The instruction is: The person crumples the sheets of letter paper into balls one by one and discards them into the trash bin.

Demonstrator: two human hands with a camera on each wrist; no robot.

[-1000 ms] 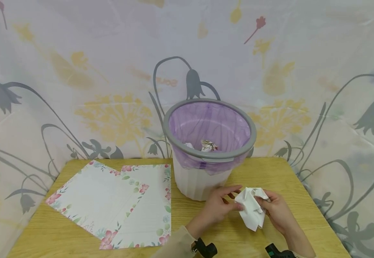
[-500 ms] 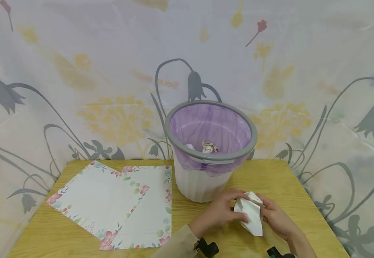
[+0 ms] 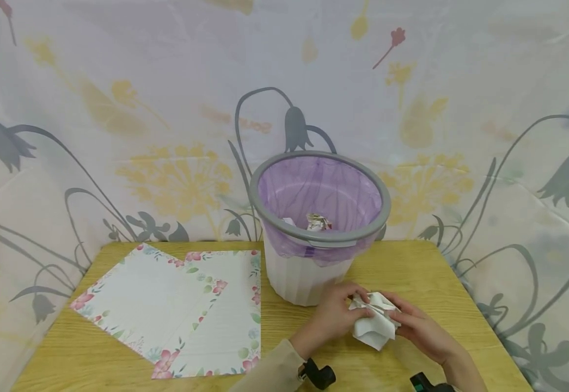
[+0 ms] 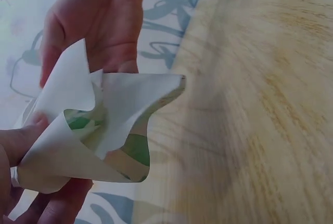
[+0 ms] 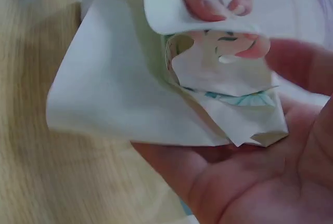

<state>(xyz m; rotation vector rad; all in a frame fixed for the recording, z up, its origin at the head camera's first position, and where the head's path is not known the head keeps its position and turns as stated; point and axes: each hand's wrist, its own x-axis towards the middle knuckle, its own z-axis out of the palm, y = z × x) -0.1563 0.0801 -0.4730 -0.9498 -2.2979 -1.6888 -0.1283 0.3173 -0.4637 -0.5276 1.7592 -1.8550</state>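
Note:
A crumpled sheet of white paper (image 3: 374,324) is held between both hands over the front right of the table. Green and pink print shows inside its folds in the wrist views. My left hand (image 3: 335,316) pinches the paper's left side, thumb (image 4: 23,138) on one face and fingers behind. From the right, my right hand (image 3: 423,329) grips it with the palm turned toward it. In the right wrist view the paper (image 5: 114,83) covers part of the right fingers.
Behind the hands stands a white bin (image 3: 289,277) with a grey rim and purple liner (image 3: 313,185); crumpled paper (image 3: 317,221) lies inside. Two overlapping flower-bordered sheets (image 3: 142,305) lie on the left of the wooden table (image 3: 411,267). A patterned cloth (image 3: 166,81) hangs behind.
The paper has been turned and squeezed into a more compact crumple between the hands. It has shifted slightly left, with the right hand reaching further round it. Bin and flat sheets stay put.

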